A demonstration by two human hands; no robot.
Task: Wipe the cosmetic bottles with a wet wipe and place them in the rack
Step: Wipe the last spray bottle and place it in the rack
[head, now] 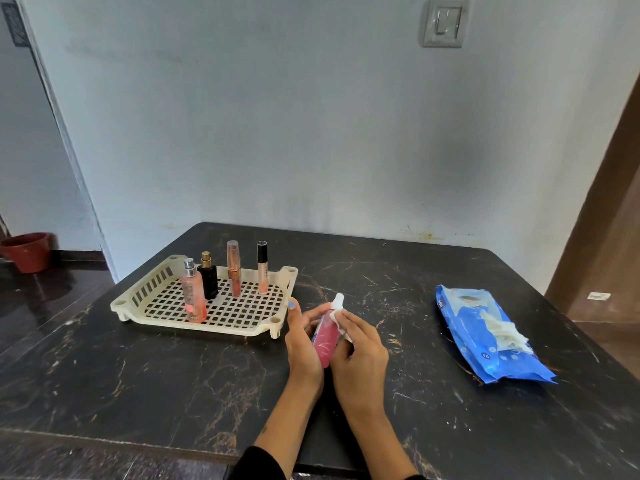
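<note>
Dark marble table (173, 393), cream rack (277, 325) left, blue wipes pack (485, 337) right

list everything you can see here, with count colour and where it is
rack: 1, cream, left part of the table
bottles in rack: 4, upright; pink spray bottle, black bottle, rose-gold tube, black-capped tube
red bottle: 1, white cap, held above the table between both hands
wet wipe: 1, white, against the red bottle's neck
wipes pack: 1, blue, right part of the table, a wipe sticking out
table: 1, dark marble
pot: 1, red-brown, floor at far left
wall switch: 1, grey, upper right
left hand: grip on the red bottle
right hand: pinches the wet wipe
</note>
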